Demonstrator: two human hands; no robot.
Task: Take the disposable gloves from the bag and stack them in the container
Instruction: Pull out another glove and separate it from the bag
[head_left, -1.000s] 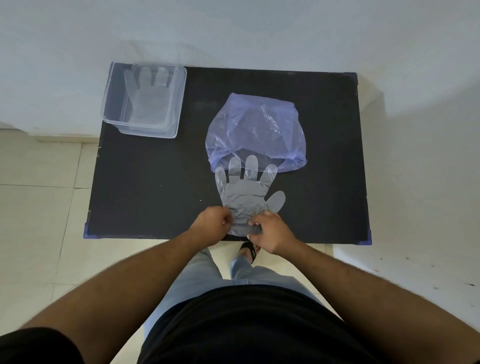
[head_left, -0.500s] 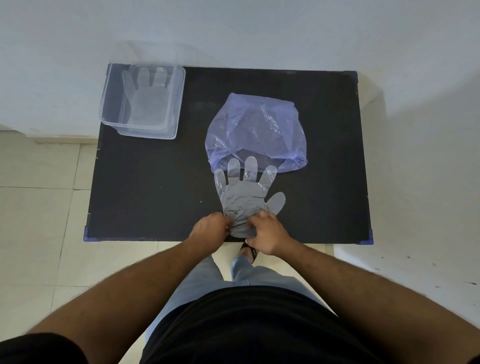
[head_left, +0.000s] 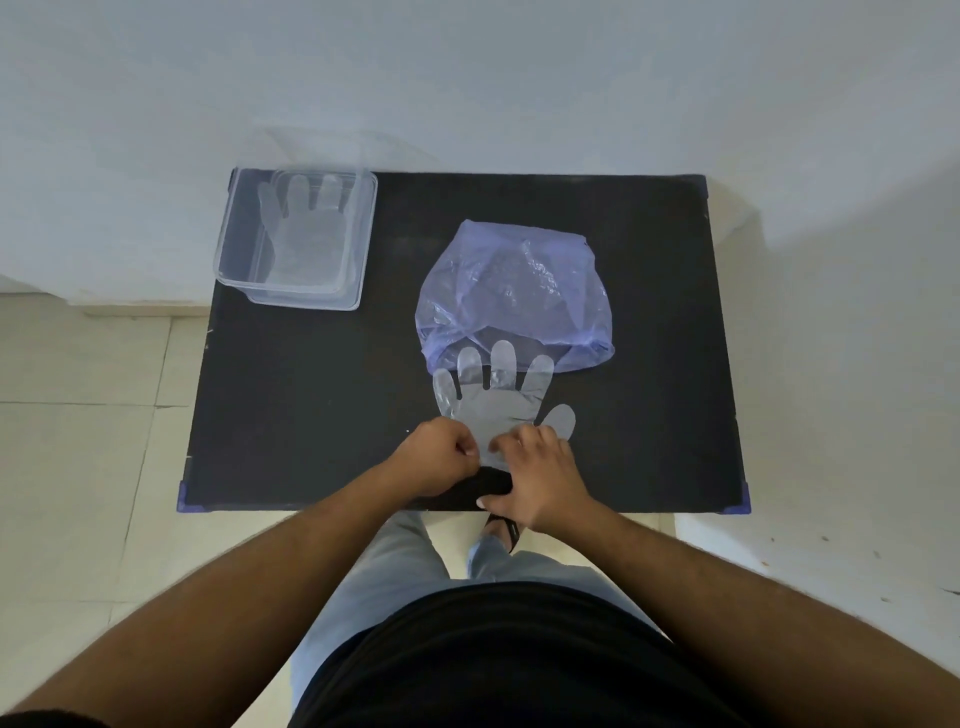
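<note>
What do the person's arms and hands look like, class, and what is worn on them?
Both forearms are bare, with no sleeves showing. The left hand and right hand wear no gloves, rings, watch or bands.

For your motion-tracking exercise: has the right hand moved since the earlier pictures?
Yes. The right hand opened and spread flat on the glove, its thumb reaching the table's near edge.

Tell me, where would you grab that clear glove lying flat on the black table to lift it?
Probably by the cuff, coming from the near table edge. The glove lies flat with its fingers pointing away, their tips over the purple bag, so the wide cuff end faces the person. The left hand already pinches the cuff's corner while the right hand rests spread on it.
</note>
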